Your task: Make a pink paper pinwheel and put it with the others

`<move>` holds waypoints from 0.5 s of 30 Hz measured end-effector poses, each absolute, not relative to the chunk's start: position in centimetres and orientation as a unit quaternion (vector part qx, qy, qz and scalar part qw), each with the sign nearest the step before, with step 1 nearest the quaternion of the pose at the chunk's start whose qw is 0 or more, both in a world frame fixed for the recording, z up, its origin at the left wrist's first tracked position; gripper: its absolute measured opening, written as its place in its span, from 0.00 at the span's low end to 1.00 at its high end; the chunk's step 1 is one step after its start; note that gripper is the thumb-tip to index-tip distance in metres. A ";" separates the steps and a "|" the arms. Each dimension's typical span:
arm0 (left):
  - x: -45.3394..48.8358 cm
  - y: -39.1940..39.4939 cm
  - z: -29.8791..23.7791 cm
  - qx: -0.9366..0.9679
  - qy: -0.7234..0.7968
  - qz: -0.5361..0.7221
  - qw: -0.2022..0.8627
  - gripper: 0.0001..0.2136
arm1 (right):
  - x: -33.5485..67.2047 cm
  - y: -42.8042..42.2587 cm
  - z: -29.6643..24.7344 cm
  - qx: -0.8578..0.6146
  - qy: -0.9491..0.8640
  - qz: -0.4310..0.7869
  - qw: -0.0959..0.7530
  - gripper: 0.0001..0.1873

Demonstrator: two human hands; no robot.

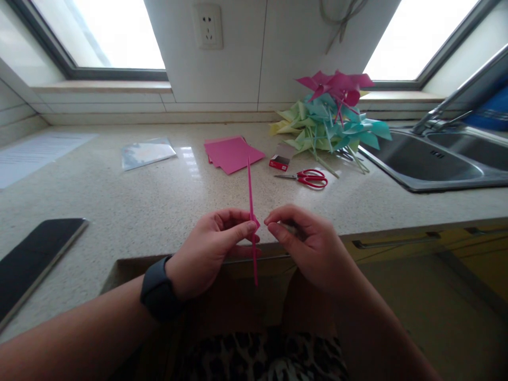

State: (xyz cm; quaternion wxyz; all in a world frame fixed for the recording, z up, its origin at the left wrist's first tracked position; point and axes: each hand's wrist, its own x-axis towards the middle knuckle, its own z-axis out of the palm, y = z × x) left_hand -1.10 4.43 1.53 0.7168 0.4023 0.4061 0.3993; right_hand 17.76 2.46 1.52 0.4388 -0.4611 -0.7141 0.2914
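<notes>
A pink sheet of paper (251, 193), seen nearly edge-on, stands upright at the counter's front edge. My left hand (216, 238) pinches it near its middle between thumb and fingers, and a small folded pink piece shows at the fingertips. Just right of the paper, my right hand (307, 241) is closed, thumb against forefinger. Whatever its fingertips hold, if anything, is too small to make out. The two hands are close but apart. Beyond them lie a stack of pink paper squares (236, 154), a small red and black box (280, 162) and red-handled scissors (311, 178).
Pink, blue, green and yellow paper pinwheels (331, 119) are piled at the back right, beside a steel sink (428, 159). A clear plastic packet (146, 153) and printed paper (35, 151) lie at left. A black phone-like device (35, 259) rests near the left front.
</notes>
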 end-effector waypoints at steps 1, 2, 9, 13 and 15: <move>-1.1 4.4 1.5 0.402 0.408 0.401 0.715 0.10 | 17.7 2.5 1.5 -0.454 -0.719 0.277 0.447 0.04; -1.0 4.4 1.5 0.401 0.408 0.404 0.714 0.09 | 17.7 2.5 1.5 -0.449 -0.724 0.263 0.453 0.05; -0.9 4.4 1.4 0.395 0.416 0.423 0.702 0.09 | 17.8 3.2 0.7 -0.466 -0.715 0.231 0.467 0.03; -0.9 4.4 1.5 0.382 0.422 0.424 0.704 0.08 | 18.1 3.3 -0.3 -0.489 -0.678 0.229 0.499 0.09; -1.0 4.5 1.5 0.377 0.420 0.422 0.710 0.07 | 18.2 3.3 -0.5 -0.488 -0.671 0.217 0.514 0.16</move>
